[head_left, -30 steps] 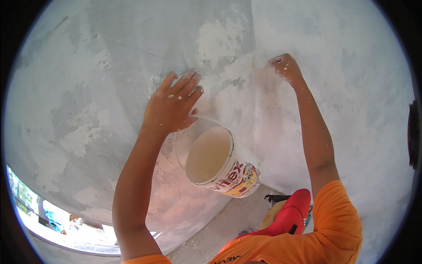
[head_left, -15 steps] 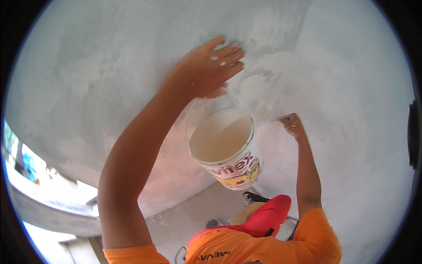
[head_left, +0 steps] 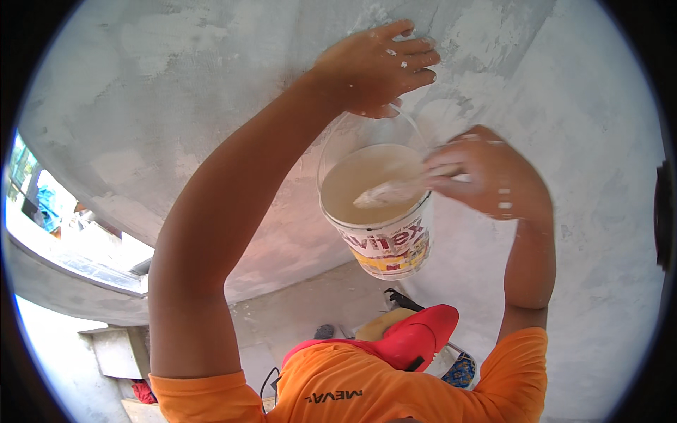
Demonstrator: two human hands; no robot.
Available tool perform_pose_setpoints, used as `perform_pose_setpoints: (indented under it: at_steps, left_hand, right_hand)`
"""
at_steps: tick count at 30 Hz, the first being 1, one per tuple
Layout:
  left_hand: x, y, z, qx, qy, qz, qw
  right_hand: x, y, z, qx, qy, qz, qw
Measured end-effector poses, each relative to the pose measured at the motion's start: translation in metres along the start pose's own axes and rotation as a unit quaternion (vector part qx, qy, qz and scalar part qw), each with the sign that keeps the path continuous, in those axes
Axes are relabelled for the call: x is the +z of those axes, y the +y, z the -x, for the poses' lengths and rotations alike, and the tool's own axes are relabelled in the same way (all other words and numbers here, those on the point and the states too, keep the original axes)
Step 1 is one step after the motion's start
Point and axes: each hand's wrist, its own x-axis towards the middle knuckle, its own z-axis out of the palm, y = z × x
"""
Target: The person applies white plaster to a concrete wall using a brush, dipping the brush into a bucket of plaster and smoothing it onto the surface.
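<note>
White plastic bucket (head_left: 352, 243): dark-red lettering (head_left: 386, 240), yellow band (head_left: 390, 264); hangs below left hand (head_left: 374, 67).
Orange shirt (head_left: 395, 377): dark lettering.
Left hand: fingers extended, parted; thin translucent handle (head_left: 411, 121) at thumb.
Right hand: (head_left: 493, 173) blurred, fingers closed on whitish-coated tool (head_left: 384, 194) over bucket mouth.
Patchy grey-white wall (head_left: 211, 92): behind.
Grey floor (head_left: 282, 307): below.

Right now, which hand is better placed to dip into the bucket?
Probably the right hand: it holds a pale, blurred tool with its tip over the open bucket. The left hand is higher, fingers spread, its thumb side at the bucket's handle.
</note>
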Motion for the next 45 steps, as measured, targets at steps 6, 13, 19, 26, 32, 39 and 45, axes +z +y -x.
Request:
perform_pose_setpoints:
  at_steps: [6, 13, 19, 26, 32, 39, 45]
  left_hand:
    - [0.012, 0.001, 0.005, -0.023, 0.003, 0.007, 1.000]
    - [0.005, 0.002, -0.002, -0.016, -0.002, 0.009, 1.000]
    - [0.005, 0.001, -0.009, -0.009, 0.026, 0.031, 0.999]
    - [0.008, 0.001, -0.008, -0.004, 0.044, 0.022, 0.999]
    - [0.002, 0.002, -0.004, -0.007, 0.009, 0.024, 1.000]
    - [0.012, 0.003, -0.011, -0.010, 0.040, 0.051, 0.998]
    - [0.001, -0.001, -0.006, -0.017, 0.007, 0.032, 0.999]
  right_hand:
    - [0.072, -0.027, -0.054, -0.024, -0.111, 0.094, 0.989]
    - [0.108, -0.021, -0.081, 0.080, -0.346, 0.023, 0.934]
    - [0.108, -0.021, -0.083, 0.042, -0.391, 0.020, 0.919]
    - [0.081, -0.011, -0.087, -0.030, -0.395, 0.042, 0.917]
    - [0.004, -0.003, -0.003, 0.058, 0.033, -0.099, 0.993]
    - [0.061, 0.006, 0.074, 0.300, 0.218, -0.536, 0.759]
    - [0.121, -0.013, 0.076, 0.294, 0.283, -0.725, 0.555]
